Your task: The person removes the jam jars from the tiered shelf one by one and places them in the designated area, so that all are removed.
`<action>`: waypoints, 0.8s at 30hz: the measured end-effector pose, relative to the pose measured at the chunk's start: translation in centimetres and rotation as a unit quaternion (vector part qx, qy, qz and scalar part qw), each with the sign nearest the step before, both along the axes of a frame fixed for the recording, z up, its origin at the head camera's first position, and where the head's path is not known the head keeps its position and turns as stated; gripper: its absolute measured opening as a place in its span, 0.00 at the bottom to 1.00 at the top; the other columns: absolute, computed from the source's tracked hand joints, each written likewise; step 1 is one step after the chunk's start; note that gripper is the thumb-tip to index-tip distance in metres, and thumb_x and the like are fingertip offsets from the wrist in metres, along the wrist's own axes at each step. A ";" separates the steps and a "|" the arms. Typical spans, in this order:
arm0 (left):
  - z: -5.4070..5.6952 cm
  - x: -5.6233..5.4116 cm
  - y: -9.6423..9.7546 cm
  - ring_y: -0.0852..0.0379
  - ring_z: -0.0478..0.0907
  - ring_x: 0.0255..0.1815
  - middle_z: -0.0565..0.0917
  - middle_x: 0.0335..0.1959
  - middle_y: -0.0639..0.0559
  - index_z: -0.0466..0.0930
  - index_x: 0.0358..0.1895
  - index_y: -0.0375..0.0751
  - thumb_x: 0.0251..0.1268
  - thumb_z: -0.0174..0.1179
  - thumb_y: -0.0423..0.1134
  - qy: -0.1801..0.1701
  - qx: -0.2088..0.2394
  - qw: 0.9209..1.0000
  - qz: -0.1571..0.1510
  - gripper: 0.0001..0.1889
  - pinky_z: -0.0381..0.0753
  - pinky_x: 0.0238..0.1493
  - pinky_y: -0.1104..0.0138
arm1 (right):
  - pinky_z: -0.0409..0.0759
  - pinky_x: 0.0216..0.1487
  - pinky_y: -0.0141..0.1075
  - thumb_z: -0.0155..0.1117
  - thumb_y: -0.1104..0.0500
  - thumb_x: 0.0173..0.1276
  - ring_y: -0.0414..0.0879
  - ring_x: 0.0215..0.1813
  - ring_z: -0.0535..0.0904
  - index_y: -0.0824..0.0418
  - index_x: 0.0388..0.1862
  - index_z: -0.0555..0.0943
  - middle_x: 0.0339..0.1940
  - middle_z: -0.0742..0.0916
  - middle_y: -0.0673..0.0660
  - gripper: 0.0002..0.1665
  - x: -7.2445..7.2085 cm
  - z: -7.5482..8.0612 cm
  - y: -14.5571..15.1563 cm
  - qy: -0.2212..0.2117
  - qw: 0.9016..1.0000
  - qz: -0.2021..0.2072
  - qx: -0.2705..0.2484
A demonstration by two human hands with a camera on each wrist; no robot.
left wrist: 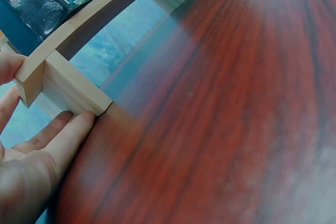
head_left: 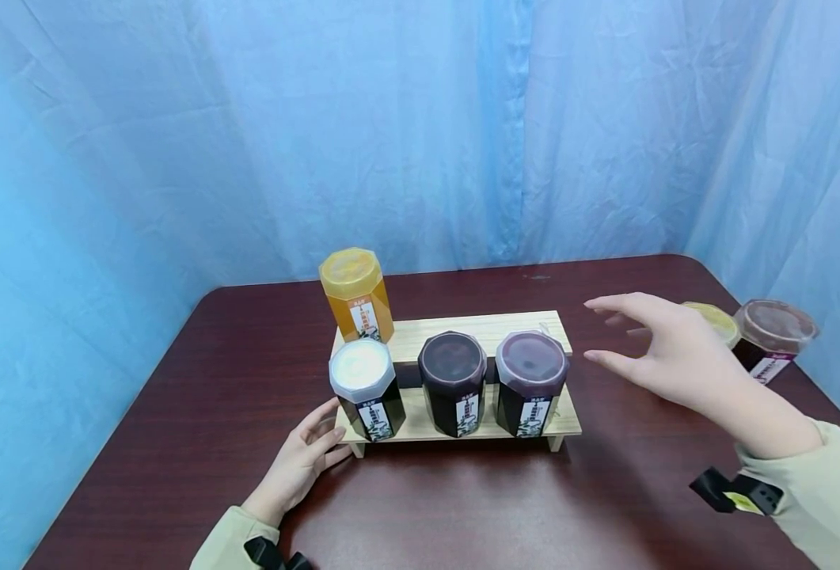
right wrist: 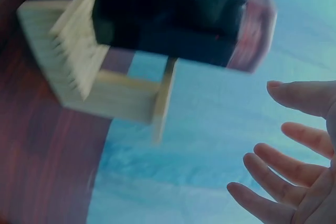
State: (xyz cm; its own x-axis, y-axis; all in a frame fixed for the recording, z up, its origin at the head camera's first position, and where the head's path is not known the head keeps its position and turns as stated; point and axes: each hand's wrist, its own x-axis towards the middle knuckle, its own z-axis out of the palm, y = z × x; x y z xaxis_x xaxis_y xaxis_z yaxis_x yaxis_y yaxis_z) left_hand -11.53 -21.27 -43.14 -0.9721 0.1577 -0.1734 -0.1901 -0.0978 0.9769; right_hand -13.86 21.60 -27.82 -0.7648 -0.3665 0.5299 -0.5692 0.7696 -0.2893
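A two-tier wooden rack (head_left: 448, 431) stands on the table. On its lower step are three dark jars: one with a white lid (head_left: 373, 412), a dark-lidded one (head_left: 455, 388), and one with a purple lid (head_left: 531, 388). A yellow jar (head_left: 358, 297) sits at the left of the upper step. My left hand (head_left: 302, 459) grips the rack's left front corner, fingers about the board end and leg (left wrist: 73, 85). My right hand (head_left: 676, 356) is in the air right of the rack, fingers spread and holding nothing; in the right wrist view a dark jar (right wrist: 168, 19) appears beyond the fingers.
Behind my right hand, at the table's right, stand a jar with a brownish lid (head_left: 772, 336) and a partly hidden yellow-lidded one (head_left: 715, 321). Blue curtains (head_left: 391, 142) hang around the dark reddish wooden table (head_left: 199, 427).
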 end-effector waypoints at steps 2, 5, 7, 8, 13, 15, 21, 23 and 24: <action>0.0 0.0 0.0 0.58 0.72 0.54 0.54 0.71 0.30 0.48 0.73 0.34 0.68 0.48 0.29 -0.002 0.001 1.000 0.004 0.32 0.77 0.55 0.57 | 0.82 0.39 0.35 0.79 0.63 0.41 0.46 0.40 0.82 0.59 0.51 0.80 0.43 0.86 0.54 0.33 0.0 0.4 -0.9 0.007 1.000 0.018 -0.013; -0.1 -0.1 0.1 0.55 0.72 0.56 0.55 0.71 0.31 0.49 0.73 0.35 0.68 0.48 0.29 -0.004 0.001 1.000 0.007 0.31 0.77 0.55 0.56 | 0.82 0.41 0.37 0.79 0.64 0.42 0.46 0.41 0.81 0.59 0.51 0.80 0.45 0.86 0.54 0.33 -0.1 1.1 -2.3 0.002 0.998 0.043 -0.038; -0.1 -0.1 0.1 0.54 0.72 0.56 0.55 0.71 0.31 0.49 0.73 0.35 0.68 0.49 0.29 -0.005 0.000 1.000 0.007 0.31 0.77 0.55 0.56 | 0.82 0.41 0.37 0.79 0.64 0.43 0.44 0.41 0.81 0.58 0.51 0.81 0.46 0.85 0.53 0.32 -0.1 1.7 -3.3 0.001 0.997 0.055 -0.047; -0.1 -0.1 0.1 0.53 0.72 0.57 0.55 0.71 0.30 0.49 0.73 0.35 0.68 0.49 0.29 -0.004 0.000 1.000 0.006 0.31 0.77 0.55 0.56 | 0.83 0.41 0.38 0.79 0.64 0.43 0.44 0.41 0.81 0.58 0.51 0.81 0.46 0.85 0.53 0.32 -0.1 1.9 -3.8 0.001 0.997 0.062 -0.052; -0.1 -0.1 0.1 0.50 0.70 0.59 0.54 0.72 0.30 0.50 0.73 0.35 0.69 0.49 0.29 -0.003 -0.003 1.000 0.005 0.31 0.77 0.55 0.55 | 0.83 0.42 0.41 0.77 0.65 0.45 0.43 0.42 0.82 0.59 0.50 0.81 0.46 0.86 0.52 0.29 -0.3 3.0 -6.2 -0.015 0.993 0.093 -0.072; 0.0 -0.1 0.1 0.49 0.68 0.60 0.54 0.72 0.31 0.50 0.72 0.36 0.69 0.48 0.29 -0.006 -0.003 1.000 0.007 0.30 0.77 0.56 0.55 | 0.83 0.44 0.41 0.77 0.66 0.46 0.44 0.43 0.82 0.60 0.50 0.81 0.47 0.85 0.53 0.29 -0.5 3.3 -7.1 -0.026 0.991 0.106 -0.080; 0.1 0.0 0.1 0.49 0.67 0.61 0.53 0.72 0.31 0.49 0.73 0.35 0.69 0.49 0.30 -0.001 -0.009 1.000 0.006 0.31 0.77 0.56 0.54 | 0.82 0.48 0.43 0.76 0.64 0.49 0.47 0.46 0.81 0.61 0.52 0.80 0.49 0.85 0.55 0.28 -0.9 4.0 -9.6 -0.068 0.985 0.126 -0.092; 0.0 0.1 0.0 0.51 0.69 0.59 0.53 0.71 0.30 0.48 0.73 0.34 0.69 0.49 0.30 0.003 -0.008 1.000 0.004 0.32 0.77 0.55 0.55 | 0.81 0.50 0.44 0.75 0.63 0.51 0.47 0.48 0.80 0.60 0.53 0.80 0.50 0.84 0.55 0.27 -1.0 4.2 -10.4 -0.087 0.983 0.124 -0.101; 0.0 0.0 0.0 0.53 0.70 0.58 0.54 0.71 0.30 0.49 0.73 0.34 0.68 0.49 0.30 0.000 -0.006 1.000 0.006 0.32 0.77 0.55 0.55 | 0.81 0.51 0.45 0.75 0.62 0.52 0.47 0.49 0.79 0.59 0.53 0.80 0.51 0.84 0.55 0.27 -1.0 4.3 -10.7 -0.094 0.982 0.121 -0.107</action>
